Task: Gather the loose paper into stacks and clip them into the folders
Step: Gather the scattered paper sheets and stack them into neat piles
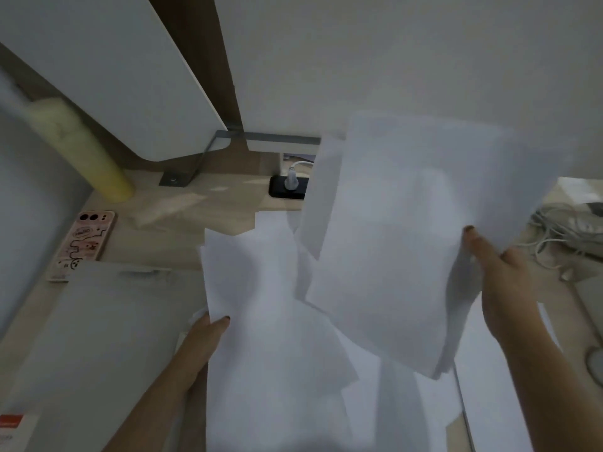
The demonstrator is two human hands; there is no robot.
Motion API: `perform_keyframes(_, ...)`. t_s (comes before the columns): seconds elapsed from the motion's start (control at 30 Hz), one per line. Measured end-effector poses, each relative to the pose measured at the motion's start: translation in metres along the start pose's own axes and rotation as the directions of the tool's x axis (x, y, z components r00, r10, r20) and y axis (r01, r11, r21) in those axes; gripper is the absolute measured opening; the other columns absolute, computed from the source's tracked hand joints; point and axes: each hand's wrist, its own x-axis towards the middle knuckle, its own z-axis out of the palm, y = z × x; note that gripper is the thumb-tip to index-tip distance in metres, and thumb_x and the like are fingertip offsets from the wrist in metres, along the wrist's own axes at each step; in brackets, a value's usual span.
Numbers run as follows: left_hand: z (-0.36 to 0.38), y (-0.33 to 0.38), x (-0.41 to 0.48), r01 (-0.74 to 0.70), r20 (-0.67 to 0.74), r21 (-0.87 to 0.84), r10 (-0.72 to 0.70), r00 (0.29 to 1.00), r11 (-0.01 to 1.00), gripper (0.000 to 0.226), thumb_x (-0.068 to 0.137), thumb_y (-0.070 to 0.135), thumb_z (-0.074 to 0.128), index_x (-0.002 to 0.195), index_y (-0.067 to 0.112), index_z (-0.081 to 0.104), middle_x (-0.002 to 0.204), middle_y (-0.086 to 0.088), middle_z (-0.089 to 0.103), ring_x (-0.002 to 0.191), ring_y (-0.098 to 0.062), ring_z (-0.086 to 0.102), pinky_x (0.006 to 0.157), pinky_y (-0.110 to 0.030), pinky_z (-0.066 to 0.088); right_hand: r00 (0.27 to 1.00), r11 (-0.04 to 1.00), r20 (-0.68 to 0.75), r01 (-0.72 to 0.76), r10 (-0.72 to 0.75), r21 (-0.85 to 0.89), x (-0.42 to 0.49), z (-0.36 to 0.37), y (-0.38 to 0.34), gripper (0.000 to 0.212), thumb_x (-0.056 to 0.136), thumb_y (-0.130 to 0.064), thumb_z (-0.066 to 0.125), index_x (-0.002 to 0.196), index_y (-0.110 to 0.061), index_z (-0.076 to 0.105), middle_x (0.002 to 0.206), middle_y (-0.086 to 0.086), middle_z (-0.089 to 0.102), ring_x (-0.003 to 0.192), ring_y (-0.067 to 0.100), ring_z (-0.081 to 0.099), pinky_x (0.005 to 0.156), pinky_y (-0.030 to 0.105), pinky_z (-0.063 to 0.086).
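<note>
My right hand (499, 272) grips a bundle of white sheets (398, 230) by its right edge, thumb on top, and the bundle is lifted off the desk and tilted. My left hand (205, 337) pinches the left edge of another loose, uneven batch of white paper (261, 305) lower down. More white sheets (391, 412) lie spread under both, near the front. A grey folder (98, 337) lies flat on the desk at the left, partly under my left forearm.
A phone in a pink patterned case (86, 243) lies at the left. A black power strip with a white plug (288, 185) sits at the back. Tangled white cables (567, 230) are at the right. A pale yellow roll (81, 145) leans at the back left.
</note>
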Motion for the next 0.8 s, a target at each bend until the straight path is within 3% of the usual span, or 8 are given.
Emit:
perform_keyframes(0.07, 0.003, 0.002, 0.000, 0.014, 0.006, 0.003, -0.014, 1.000, 1.000, 0.037, 0.095, 0.004, 0.044, 0.132, 0.000, 0.045, 0.130, -0.022, 0.053, 0.116, -0.039, 0.053, 0.097, -0.043, 0.043, 0.998, 0.973, 0.046, -0.059, 0.050, 0.224, 0.004, 0.000, -0.006, 0.016, 0.093, -0.013, 0.049, 0.090, -0.024, 0.061, 0.077, -0.020, 0.072, 0.074, -0.005, 0.067, 0.066, 0.013, 0.053)
perform_keyframes(0.13, 0.005, 0.003, -0.002, 0.030, 0.017, -0.009, -0.030, 0.999, 1.000, 0.035, 0.095, 0.002, 0.043, 0.129, -0.002, 0.047, 0.129, -0.023, 0.054, 0.116, -0.040, 0.053, 0.095, -0.043, 0.043, 0.986, 0.946, 0.108, -0.154, 0.128, 0.285, 0.006, 0.004, 0.004, 0.017, 0.094, -0.013, 0.048, 0.093, -0.025, 0.060, 0.078, -0.021, 0.073, 0.075, -0.003, 0.068, 0.062, 0.012, 0.053)
perform_keyframes(0.23, 0.007, -0.002, -0.007, 0.071, 0.066, -0.080, -0.066, 0.996, 0.994, 0.034, 0.096, 0.012, 0.043, 0.128, 0.001, 0.051, 0.123, -0.021, 0.059, 0.108, -0.037, 0.058, 0.091, -0.045, 0.046, 0.942, 0.943, 0.187, -0.305, 0.278, 0.136, -0.006, 0.016, 0.042, 0.015, 0.092, -0.015, 0.050, 0.098, -0.017, 0.063, 0.080, -0.009, 0.075, 0.072, 0.007, 0.071, 0.059, 0.019, 0.056)
perform_keyframes(0.37, 0.010, -0.011, -0.011, 0.138, 0.076, -0.225, -0.124, 0.989, 0.965, 0.037, 0.093, 0.027, 0.049, 0.123, 0.004, 0.055, 0.107, -0.014, 0.065, 0.095, -0.030, 0.061, 0.073, -0.036, 0.050, 0.825, 0.841, 0.214, -0.540, 0.523, 0.029, -0.036, 0.034, 0.099, 0.026, 0.091, -0.013, 0.053, 0.114, -0.003, 0.058, 0.098, 0.012, 0.068, 0.088, 0.030, 0.065, 0.084, 0.043, 0.052)
perform_keyframes(0.5, 0.013, -0.018, -0.006, 0.154, 0.004, -0.455, -0.171, 0.985, 0.877, 0.067, 0.070, 0.057, 0.062, 0.125, 0.019, 0.056, 0.118, -0.009, 0.066, 0.106, -0.029, 0.062, 0.088, -0.044, 0.050, 0.720, 0.739, 0.173, -0.666, 0.672, -0.098, -0.061, 0.039, 0.134, 0.028, 0.091, -0.011, 0.053, 0.117, -0.002, 0.055, 0.101, 0.018, 0.064, 0.092, 0.036, 0.061, 0.089, 0.051, 0.048)
perform_keyframes(0.57, 0.015, -0.019, -0.005, 0.162, 0.038, -0.461, -0.163, 0.986, 0.872, 0.069, 0.066, 0.067, 0.059, 0.122, 0.027, 0.056, 0.115, -0.004, 0.067, 0.107, -0.027, 0.062, 0.098, -0.047, 0.046, 0.679, 0.698, 0.161, -0.700, 0.716, -0.153, -0.070, 0.038, 0.142, 0.029, 0.090, -0.011, 0.055, 0.118, -0.003, 0.054, 0.106, 0.019, 0.063, 0.095, 0.037, 0.060, 0.086, 0.048, 0.051)
perform_keyframes(0.7, 0.019, -0.018, -0.003, 0.154, -0.002, -0.290, -0.162, 0.987, 0.944, 0.040, 0.088, 0.032, 0.059, 0.125, 0.017, 0.053, 0.119, -0.009, 0.062, 0.109, -0.029, 0.058, 0.104, -0.047, 0.041, 0.620, 0.660, 0.226, -0.698, 0.751, -0.279, -0.078, 0.034, 0.142, 0.026, 0.087, -0.013, 0.060, 0.111, -0.005, 0.057, 0.103, 0.019, 0.066, 0.090, 0.033, 0.063, 0.066, 0.036, 0.054)
perform_keyframes(0.8, 0.019, -0.017, 0.002, 0.136, -0.043, -0.229, -0.149, 0.988, 0.964, 0.043, 0.088, 0.020, 0.061, 0.129, 0.009, 0.052, 0.118, -0.012, 0.061, 0.109, -0.031, 0.058, 0.102, -0.048, 0.042, 0.720, 0.740, 0.174, -0.642, 0.672, -0.201, -0.070, 0.030, 0.136, 0.021, 0.087, -0.011, 0.060, 0.107, -0.008, 0.056, 0.097, 0.013, 0.065, 0.085, 0.029, 0.062, 0.059, 0.034, 0.052)
